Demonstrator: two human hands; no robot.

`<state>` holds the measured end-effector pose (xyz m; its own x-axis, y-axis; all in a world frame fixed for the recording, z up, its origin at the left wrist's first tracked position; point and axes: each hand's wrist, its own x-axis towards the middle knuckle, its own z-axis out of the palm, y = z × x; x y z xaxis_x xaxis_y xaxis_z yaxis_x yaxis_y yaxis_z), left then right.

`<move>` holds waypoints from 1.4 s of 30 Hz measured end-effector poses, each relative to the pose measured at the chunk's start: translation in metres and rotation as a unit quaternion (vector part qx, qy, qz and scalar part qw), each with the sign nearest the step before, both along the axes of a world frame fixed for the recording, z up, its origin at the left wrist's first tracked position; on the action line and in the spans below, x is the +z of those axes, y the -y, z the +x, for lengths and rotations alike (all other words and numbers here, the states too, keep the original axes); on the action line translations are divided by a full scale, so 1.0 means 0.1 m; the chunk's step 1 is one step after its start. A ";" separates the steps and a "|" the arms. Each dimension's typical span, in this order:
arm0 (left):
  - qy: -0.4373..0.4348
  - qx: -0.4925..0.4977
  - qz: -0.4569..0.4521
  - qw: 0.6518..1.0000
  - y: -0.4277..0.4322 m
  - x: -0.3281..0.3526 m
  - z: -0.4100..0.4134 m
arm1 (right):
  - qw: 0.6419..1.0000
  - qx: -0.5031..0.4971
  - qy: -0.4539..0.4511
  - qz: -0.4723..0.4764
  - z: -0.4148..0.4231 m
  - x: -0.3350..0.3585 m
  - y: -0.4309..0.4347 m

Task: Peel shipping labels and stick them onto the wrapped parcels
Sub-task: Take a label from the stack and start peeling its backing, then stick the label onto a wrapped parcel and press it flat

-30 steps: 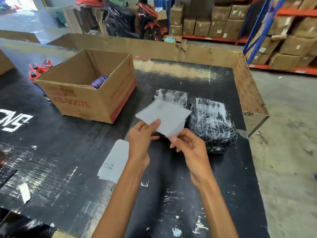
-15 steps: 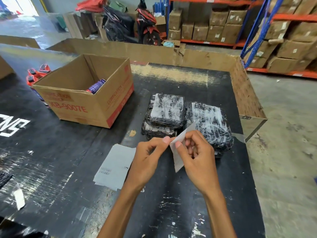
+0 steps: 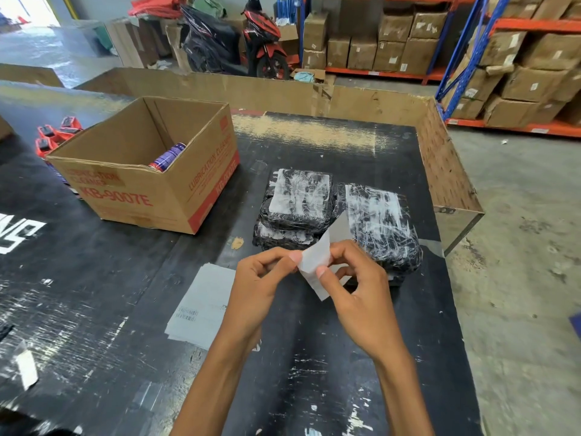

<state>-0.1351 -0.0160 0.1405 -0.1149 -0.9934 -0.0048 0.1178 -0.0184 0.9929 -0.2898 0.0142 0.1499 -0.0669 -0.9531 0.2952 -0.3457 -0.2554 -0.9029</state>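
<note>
A white shipping label [image 3: 317,256] is held upright above the black table [image 3: 314,372], pinched at its edge between thumb and fingers of the left hand [image 3: 261,284] and the right hand [image 3: 355,291]; whether its backing is already parting cannot be told. Just behind it, wrapped parcels [image 3: 339,218] are stacked. A pile of label sheets [image 3: 198,306] lies left, a cardboard box [image 3: 147,171] farther off.

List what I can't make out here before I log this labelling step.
- Label in head view: printed side faces away; both hands cover its lower part.
- Label stack: print too small; left hand overlaps its corner.
- Lower parcel: mostly under the top one.
- Can: box wall hides most.
</note>
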 end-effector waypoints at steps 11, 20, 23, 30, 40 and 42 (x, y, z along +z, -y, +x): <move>0.022 0.157 0.132 0.978 0.61 -0.41 0.62 | 0.832 0.080 0.525 0.162 -0.19 -0.43 -0.22; 0.036 0.356 0.156 0.921 0.80 -0.64 1.18 | 0.965 -0.133 0.205 -0.091 -0.06 -0.32 -0.50; 0.062 0.351 0.080 0.931 0.68 -0.45 1.12 | 0.967 -0.013 -0.202 -0.156 0.18 -0.61 -0.41; 0.061 0.319 -0.010 0.946 0.26 -0.11 0.80 | 0.875 0.154 -0.457 0.049 0.76 -1.57 -0.22; 0.134 0.072 -0.112 0.982 -0.19 -0.03 0.74 | 0.945 -0.065 0.203 0.249 0.46 -0.80 -0.04; 0.164 -0.008 -0.150 0.975 -0.24 0.01 0.70 | 0.895 -0.012 0.286 0.341 0.24 -0.56 0.10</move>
